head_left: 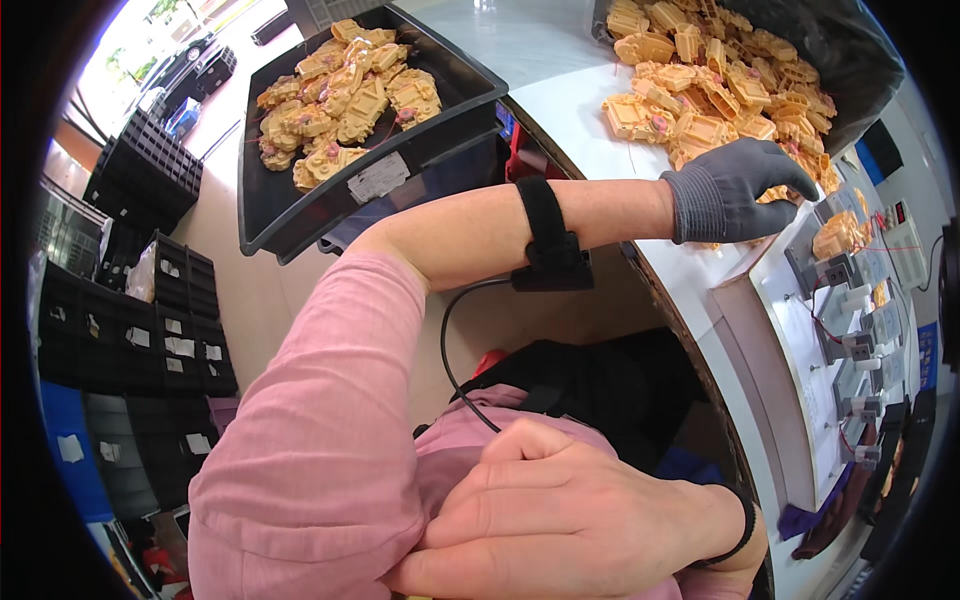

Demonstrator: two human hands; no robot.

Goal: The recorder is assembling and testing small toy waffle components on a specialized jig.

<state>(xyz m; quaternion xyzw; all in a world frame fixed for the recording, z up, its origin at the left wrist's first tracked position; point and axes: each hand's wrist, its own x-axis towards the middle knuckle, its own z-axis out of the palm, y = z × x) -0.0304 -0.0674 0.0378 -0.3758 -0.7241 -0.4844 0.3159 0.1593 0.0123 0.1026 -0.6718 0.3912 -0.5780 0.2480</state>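
Observation:
My left hand [745,190], in a grey knitted glove, reaches across to the right over the worktable. Its finger and thumb curve apart at the edge of a heap of orange-yellow plastic toy-like parts [700,110], some with reddish pieces and thin wires. Whether it touches one of the parts is hard to see. A black strap [546,225] with a small box and cable circles the left forearm. Low in front of me, my bare right hand [560,510] closes on the pink sleeve [310,400] of my left arm; its fingertips are partly hidden in the cloth.
A black bin [460,130] of similar parts stands left of the white table [560,85]. Another dark container [850,50] spills parts at far right. Alongside runs a white fixture [780,370] with grey clamps and wires. Dark crates [140,330] are stacked at left.

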